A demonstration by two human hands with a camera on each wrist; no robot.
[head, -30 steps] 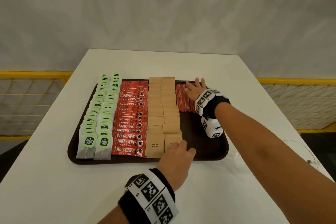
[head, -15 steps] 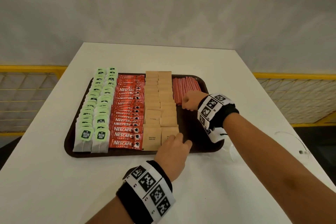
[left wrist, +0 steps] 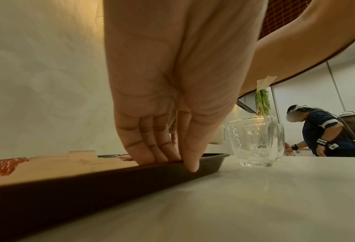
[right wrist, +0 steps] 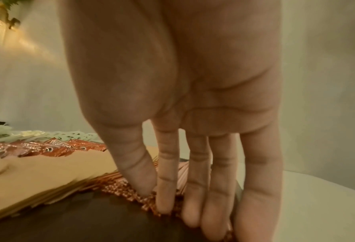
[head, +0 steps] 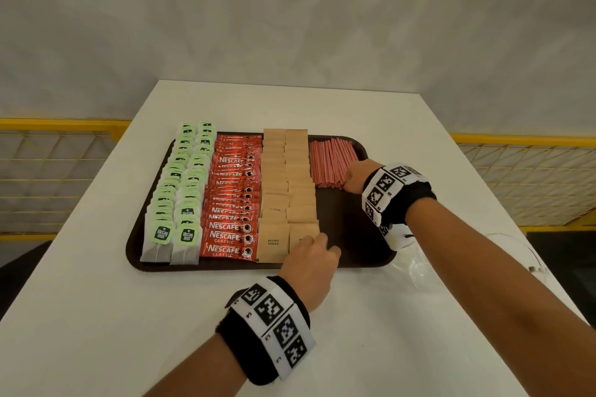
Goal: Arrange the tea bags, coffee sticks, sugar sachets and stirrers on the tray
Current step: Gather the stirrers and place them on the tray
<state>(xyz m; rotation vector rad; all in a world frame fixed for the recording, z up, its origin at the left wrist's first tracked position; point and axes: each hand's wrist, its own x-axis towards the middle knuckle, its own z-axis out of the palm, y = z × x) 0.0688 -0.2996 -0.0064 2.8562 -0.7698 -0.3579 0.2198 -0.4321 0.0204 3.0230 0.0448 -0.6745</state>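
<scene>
A dark brown tray [head: 348, 229] holds rows of green-tagged tea bags [head: 180, 190], red coffee sticks [head: 233, 200], brown sugar sachets [head: 287, 190] and, at the far right, a bundle of red stirrers [head: 332, 161]. My right hand [head: 353, 177] points its fingers down against the near ends of the stirrers [right wrist: 120, 185] at their right corner; the fingers [right wrist: 220, 188] are fairly straight and hold nothing. My left hand [head: 317, 248] pinches the tray's front rim [left wrist: 110, 180] by the nearest sachet, with the fingers [left wrist: 151, 153] inside and the thumb on the outer wall.
A clear glass [left wrist: 257, 140] stands on the white table just off the tray's front right corner, under my right forearm. Yellow mesh railings [head: 522, 177] run along both sides of the table. Other people [left wrist: 321, 135] work in the background.
My right hand drew back from lying flat on the stirrers to their near ends, then slid to their right corner. My left hand stayed on the tray's front rim.
</scene>
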